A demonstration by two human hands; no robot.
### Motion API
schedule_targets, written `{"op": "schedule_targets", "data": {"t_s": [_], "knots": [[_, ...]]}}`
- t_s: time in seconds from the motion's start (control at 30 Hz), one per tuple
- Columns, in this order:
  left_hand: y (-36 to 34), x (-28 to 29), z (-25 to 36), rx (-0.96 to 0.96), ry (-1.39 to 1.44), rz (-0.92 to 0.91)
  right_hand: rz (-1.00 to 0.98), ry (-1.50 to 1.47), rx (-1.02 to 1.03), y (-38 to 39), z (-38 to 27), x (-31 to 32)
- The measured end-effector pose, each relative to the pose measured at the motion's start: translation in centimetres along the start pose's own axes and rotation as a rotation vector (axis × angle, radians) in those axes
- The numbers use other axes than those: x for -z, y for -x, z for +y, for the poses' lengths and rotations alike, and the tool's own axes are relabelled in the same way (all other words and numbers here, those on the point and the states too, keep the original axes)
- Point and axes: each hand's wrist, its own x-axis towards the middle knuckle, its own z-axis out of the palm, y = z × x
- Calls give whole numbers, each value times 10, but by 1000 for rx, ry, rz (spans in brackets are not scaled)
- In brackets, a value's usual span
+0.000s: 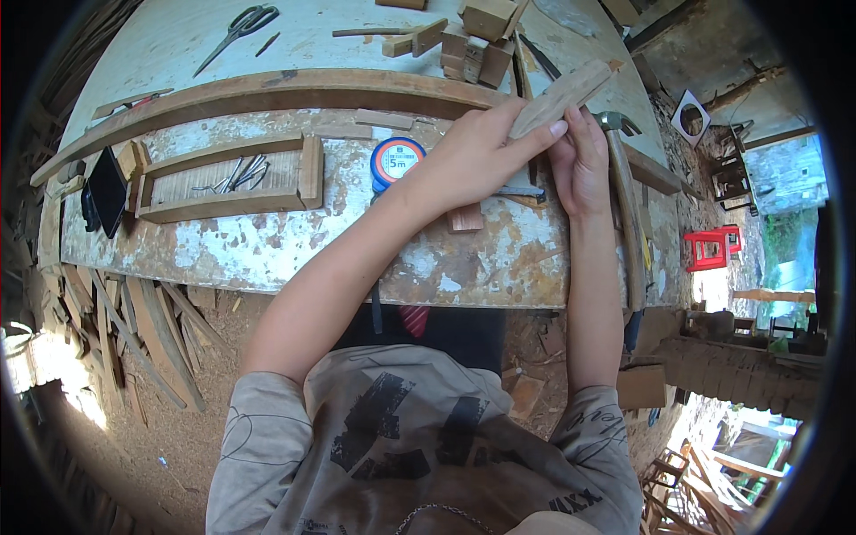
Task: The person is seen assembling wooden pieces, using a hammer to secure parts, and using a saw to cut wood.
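My left hand (481, 156) grips a pale wooden piece (571, 89), held diagonally above the workbench, with the thumb along its lower side. My right hand (580, 160) has curled fingers at the lower edge of the same piece. Just left of my hands lies a blue and orange tape measure (399, 163). A metal tool (522, 192) and a small reddish wood block (465, 220) are partly under my left hand. A hammer (617, 125) lies right of my right hand. A shallow wooden box (165, 205) holding several nails (236, 174) sits on the left.
A long batten (312, 85) crosses the bench (446, 276). Behind it are scissors (239, 37) and stacked wood blocks (477, 53). A black device (105, 194) stands at the left. Loose planks (156, 339) lean below the bench; a red stool (709, 250) is at the right.
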Motion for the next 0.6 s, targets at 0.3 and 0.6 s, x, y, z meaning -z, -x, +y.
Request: {"op": "schedule_targets", "data": {"t_s": [0.3,0.6], "knots": [[0,-1,-3,-26,-64,9,7,27,14,0,0,0],[0,-1,-1,28,-120,-10,22,23,62,0,-3,-6]]}}
